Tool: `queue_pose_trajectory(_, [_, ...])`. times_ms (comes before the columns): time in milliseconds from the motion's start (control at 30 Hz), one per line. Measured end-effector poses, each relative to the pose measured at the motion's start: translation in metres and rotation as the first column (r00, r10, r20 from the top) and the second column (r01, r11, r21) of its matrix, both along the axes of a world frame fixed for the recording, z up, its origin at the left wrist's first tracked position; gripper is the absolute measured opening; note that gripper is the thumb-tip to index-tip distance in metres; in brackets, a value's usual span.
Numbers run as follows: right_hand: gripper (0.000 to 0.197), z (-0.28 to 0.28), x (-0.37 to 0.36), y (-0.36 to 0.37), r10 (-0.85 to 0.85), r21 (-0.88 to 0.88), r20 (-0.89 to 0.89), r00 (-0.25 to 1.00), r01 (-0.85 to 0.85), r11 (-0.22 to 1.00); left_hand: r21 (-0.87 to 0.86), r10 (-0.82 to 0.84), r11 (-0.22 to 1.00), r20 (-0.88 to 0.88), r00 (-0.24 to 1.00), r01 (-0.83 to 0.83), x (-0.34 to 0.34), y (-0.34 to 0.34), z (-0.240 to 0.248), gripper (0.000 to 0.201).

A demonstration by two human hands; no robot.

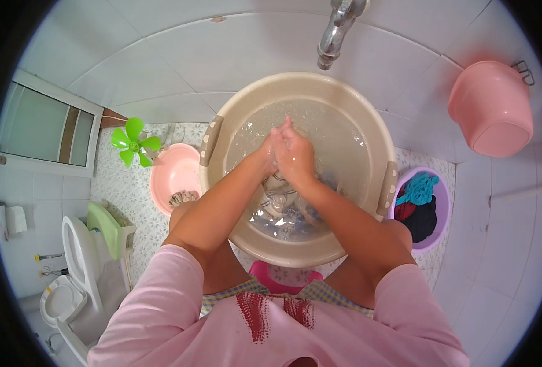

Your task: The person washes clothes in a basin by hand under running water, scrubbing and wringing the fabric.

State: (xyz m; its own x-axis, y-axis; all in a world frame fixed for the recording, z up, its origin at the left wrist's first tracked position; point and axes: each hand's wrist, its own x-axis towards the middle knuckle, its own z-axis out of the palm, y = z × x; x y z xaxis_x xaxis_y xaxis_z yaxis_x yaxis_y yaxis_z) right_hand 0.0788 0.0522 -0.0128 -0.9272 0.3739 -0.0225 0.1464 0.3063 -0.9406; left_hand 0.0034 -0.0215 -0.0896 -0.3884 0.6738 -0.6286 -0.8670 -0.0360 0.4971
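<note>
A large beige washtub (307,262) of cloudy water stands in front of me, between my knees. My left hand (269,154) and my right hand (296,158) are pressed together over its middle, at the water. Their fingers are closed against each other, and whatever lies between the palms is hidden. Just below them, a pale wet cloth (277,205) with dark lines lies bunched in the water. Darker bluish fabric (307,227) shows under the surface toward the near side, with some foam around it.
A metal tap (332,46) juts from the wall above. Left are a pink basin (173,174) with a bunched cloth, a green fan (134,145), a green stool (109,226) and a toilet (81,251). Right, a purple basin (444,211) holds clothes; a pink bucket (491,104) hangs above.
</note>
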Motion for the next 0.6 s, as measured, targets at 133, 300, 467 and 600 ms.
queue_pose_trajectory(133, [0.022,0.0,-0.006,0.014,0.0,0.395,-0.201,0.98,0.081,0.915,0.458,0.085,0.884,0.03,0.996,-0.089,0.018,0.014,-0.003,0.036])
queue_pose_trajectory(300, [0.021,-0.004,-0.016,0.057,-0.144,0.478,0.063,0.988,0.097,0.873,-0.082,0.193,0.978,0.02,0.981,-0.191,0.045,0.024,0.058,0.033])
queue_pose_trajectory(467, [0.027,-0.069,-0.02,0.099,-0.29,0.554,0.064,0.955,0.208,0.806,-0.463,-0.473,0.874,-0.748,0.466,0.144,0.027,0.01,0.084,0.054])
queue_pose_trajectory(600, [0.034,-0.085,-0.012,0.099,0.412,0.4,0.101,0.906,-0.416,0.817,-0.646,-0.637,0.763,-0.741,0.213,0.036,0.024,-0.011,0.044,0.097])
